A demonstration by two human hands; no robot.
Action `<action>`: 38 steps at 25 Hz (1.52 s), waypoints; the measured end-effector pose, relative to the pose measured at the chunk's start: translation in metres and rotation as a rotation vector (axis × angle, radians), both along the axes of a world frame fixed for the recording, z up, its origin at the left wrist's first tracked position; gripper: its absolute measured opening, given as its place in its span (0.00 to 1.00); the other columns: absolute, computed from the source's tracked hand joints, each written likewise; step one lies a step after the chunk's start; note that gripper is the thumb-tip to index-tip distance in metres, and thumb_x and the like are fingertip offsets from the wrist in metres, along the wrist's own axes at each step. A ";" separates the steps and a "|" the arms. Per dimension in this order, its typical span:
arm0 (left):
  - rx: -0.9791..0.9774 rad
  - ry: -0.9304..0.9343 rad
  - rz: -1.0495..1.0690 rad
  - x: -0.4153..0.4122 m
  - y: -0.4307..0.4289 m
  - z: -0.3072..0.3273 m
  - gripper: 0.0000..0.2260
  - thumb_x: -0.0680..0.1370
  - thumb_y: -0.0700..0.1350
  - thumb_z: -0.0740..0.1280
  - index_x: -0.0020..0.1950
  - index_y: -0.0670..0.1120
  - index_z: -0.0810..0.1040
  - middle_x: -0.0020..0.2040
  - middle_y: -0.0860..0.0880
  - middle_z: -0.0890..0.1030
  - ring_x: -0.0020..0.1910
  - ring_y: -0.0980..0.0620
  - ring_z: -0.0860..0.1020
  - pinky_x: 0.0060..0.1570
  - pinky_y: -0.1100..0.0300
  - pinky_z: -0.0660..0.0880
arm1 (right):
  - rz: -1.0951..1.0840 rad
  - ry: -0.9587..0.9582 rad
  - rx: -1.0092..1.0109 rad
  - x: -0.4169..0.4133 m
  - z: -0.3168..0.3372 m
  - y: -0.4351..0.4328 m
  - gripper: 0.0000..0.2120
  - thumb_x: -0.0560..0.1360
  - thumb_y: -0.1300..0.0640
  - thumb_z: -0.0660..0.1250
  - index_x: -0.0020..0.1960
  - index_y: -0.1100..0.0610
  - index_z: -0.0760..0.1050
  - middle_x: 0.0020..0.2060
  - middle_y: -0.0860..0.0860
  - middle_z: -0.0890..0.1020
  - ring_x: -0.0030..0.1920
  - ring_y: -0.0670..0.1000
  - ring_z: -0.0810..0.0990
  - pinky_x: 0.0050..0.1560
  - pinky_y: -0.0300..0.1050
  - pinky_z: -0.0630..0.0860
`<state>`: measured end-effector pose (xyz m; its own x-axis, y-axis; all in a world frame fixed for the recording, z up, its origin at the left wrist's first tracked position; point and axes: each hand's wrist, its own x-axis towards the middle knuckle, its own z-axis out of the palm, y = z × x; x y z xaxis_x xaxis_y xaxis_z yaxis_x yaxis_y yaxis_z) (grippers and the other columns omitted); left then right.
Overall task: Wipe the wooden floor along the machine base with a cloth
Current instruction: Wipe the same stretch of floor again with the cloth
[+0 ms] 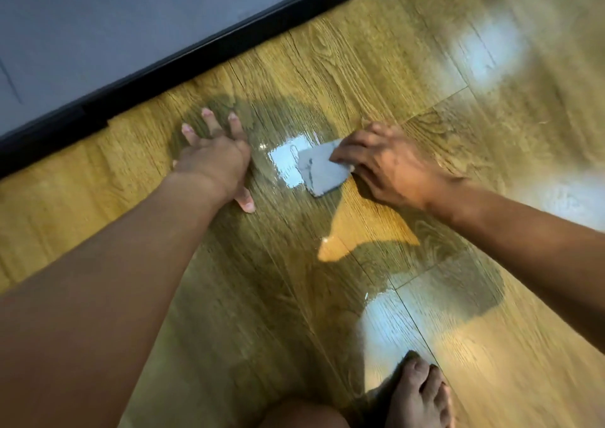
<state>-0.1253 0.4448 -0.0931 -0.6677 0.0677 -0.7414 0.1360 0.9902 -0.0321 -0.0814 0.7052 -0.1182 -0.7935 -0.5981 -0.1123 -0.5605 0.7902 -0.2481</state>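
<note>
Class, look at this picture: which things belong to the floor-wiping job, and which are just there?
For the job: grey cloth, right hand pinching it, wooden floor, black machine base.
Just there: left hand flat on the floor, bare foot.

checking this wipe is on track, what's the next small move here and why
Probably slide the cloth up-left toward the machine base. The right hand pinches the cloth flat on the wooden floor, but it lies apart from the base, with bare boards between. The left hand presses flat on the floor nearer the base, as if bracing.
</note>
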 end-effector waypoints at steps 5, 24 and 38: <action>0.015 0.010 0.010 0.001 -0.001 -0.002 0.65 0.60 0.52 0.81 0.76 0.43 0.33 0.74 0.34 0.33 0.73 0.27 0.43 0.64 0.30 0.60 | -0.030 0.050 0.030 -0.094 0.002 -0.029 0.16 0.76 0.58 0.66 0.63 0.53 0.73 0.59 0.56 0.77 0.55 0.58 0.75 0.56 0.54 0.72; 0.019 -0.001 0.015 -0.001 -0.001 -0.006 0.64 0.61 0.50 0.81 0.75 0.42 0.31 0.73 0.33 0.31 0.72 0.26 0.42 0.64 0.30 0.62 | -0.140 0.033 -0.008 -0.083 -0.012 -0.008 0.15 0.78 0.58 0.61 0.64 0.51 0.74 0.60 0.55 0.77 0.55 0.58 0.74 0.57 0.54 0.71; 0.015 -0.039 0.025 -0.006 0.001 -0.008 0.66 0.59 0.50 0.81 0.75 0.42 0.31 0.72 0.33 0.30 0.71 0.25 0.41 0.64 0.30 0.61 | -0.147 0.014 0.055 -0.037 -0.005 0.017 0.20 0.73 0.61 0.68 0.63 0.51 0.72 0.61 0.55 0.76 0.58 0.58 0.75 0.54 0.53 0.77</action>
<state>-0.1308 0.4461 -0.1011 -0.6402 0.0620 -0.7657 0.1117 0.9937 -0.0129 -0.1184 0.7220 -0.1233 -0.8737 -0.4690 -0.1296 -0.4412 0.8759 -0.1954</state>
